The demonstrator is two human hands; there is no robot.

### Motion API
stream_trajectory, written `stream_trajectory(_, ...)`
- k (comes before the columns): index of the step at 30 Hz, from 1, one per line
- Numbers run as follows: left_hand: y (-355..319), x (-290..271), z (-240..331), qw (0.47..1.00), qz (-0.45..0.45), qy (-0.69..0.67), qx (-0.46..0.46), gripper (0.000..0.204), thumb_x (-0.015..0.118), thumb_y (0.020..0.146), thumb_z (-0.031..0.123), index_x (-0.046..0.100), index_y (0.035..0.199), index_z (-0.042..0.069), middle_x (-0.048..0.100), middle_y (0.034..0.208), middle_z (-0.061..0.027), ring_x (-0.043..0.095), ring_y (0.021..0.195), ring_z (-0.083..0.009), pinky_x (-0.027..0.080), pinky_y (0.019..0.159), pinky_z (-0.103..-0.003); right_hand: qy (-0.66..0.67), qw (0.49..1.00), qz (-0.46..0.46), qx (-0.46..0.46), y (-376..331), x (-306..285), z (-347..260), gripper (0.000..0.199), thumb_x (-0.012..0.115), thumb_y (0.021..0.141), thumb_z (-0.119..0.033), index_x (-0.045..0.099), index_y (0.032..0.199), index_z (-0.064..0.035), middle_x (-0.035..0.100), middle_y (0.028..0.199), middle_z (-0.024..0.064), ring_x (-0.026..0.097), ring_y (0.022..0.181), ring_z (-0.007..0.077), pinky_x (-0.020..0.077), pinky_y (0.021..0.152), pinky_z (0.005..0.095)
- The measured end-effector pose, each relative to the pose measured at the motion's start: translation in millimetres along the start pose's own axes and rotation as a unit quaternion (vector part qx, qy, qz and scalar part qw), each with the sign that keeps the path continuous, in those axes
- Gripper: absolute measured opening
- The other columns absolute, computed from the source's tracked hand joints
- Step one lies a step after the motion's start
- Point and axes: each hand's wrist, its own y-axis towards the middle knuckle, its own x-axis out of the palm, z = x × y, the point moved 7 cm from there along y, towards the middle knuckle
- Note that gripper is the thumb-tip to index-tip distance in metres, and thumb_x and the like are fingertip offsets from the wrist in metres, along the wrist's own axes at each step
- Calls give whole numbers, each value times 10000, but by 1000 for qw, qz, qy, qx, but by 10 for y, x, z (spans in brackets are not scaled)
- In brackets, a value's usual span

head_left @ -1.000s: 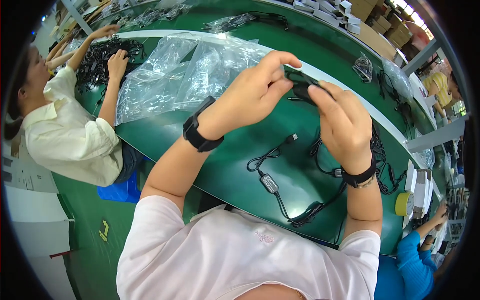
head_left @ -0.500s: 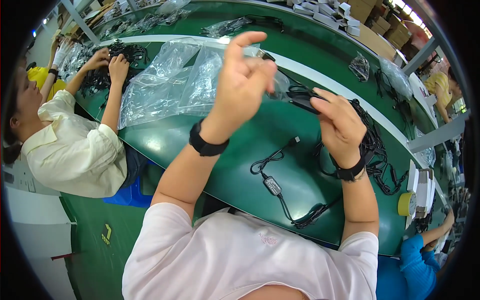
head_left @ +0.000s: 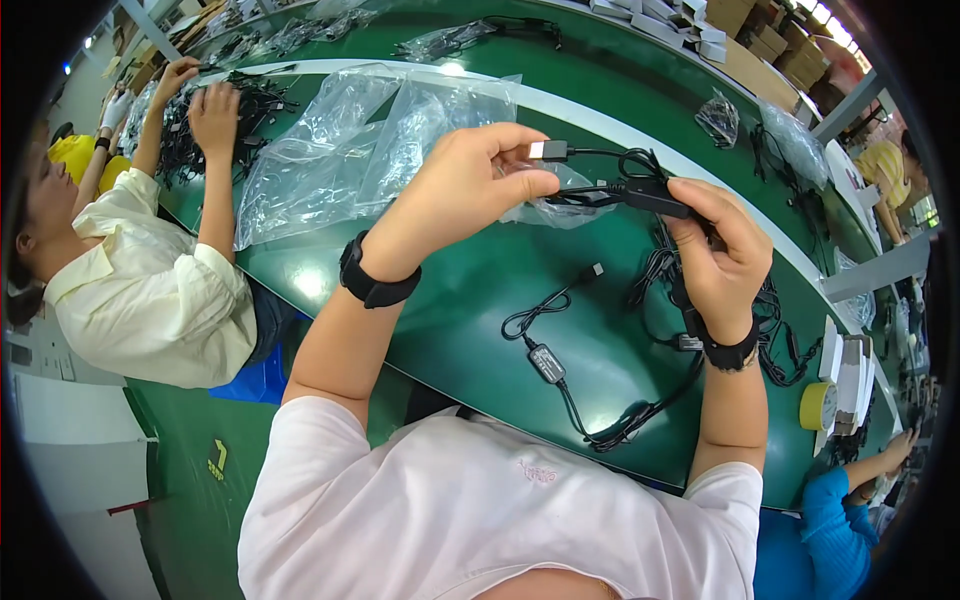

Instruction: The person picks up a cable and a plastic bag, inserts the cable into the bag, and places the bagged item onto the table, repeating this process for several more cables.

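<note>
A black USB cable (head_left: 600,192), coiled into a bundle, is stretched between my two hands above the table. My right hand (head_left: 725,250) pinches the small black in-line box (head_left: 655,197) on it. At the other end, the fingers and thumb of my left hand (head_left: 475,185) close around the bundle, next to its silver-tipped USB plug (head_left: 548,151). Below them on the green table lies another black USB cable (head_left: 546,364), with a labelled in-line box and its lead gathered in a loop.
Clear plastic bags (head_left: 380,160) spread over the table beyond my left hand. More black cables (head_left: 775,330) are heaped by my right wrist, near a yellow tape roll (head_left: 817,406) and white boxes (head_left: 852,385). A co-worker (head_left: 150,270) handles a cable pile (head_left: 260,105) at left.
My left hand has come down from a raised, pointing pose and closed on the cable. My right hand has moved slightly right and lower with the in-line box. The co-worker's hands have shifted.
</note>
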Motion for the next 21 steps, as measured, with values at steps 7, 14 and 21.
stream_trajectory(7,-36,-65,-152,1000,11,-9,-23,193,669,738,131,627,854,-18,568,621,-8,505,542,-67,391,488,-193,-6,997,-76,-26,-6,-49,-53,266,600,687,122,632,927,14,638,897,137,610,798,205,471,694,252)
stream_trajectory(14,-22,12,-148,980,-46,-123,-152,108,625,780,112,617,800,6,569,643,-1,457,512,-32,350,456,-172,-104,987,-120,-26,3,2,-205,288,581,643,128,627,890,-12,628,838,134,612,730,251,478,633,274)
stream_trajectory(21,22,93,122,999,5,32,-34,126,622,783,119,628,811,-4,552,606,31,460,545,-18,360,474,-188,-219,961,-127,-112,36,194,-424,276,579,652,94,610,906,-9,599,788,130,584,689,289,484,621,324)
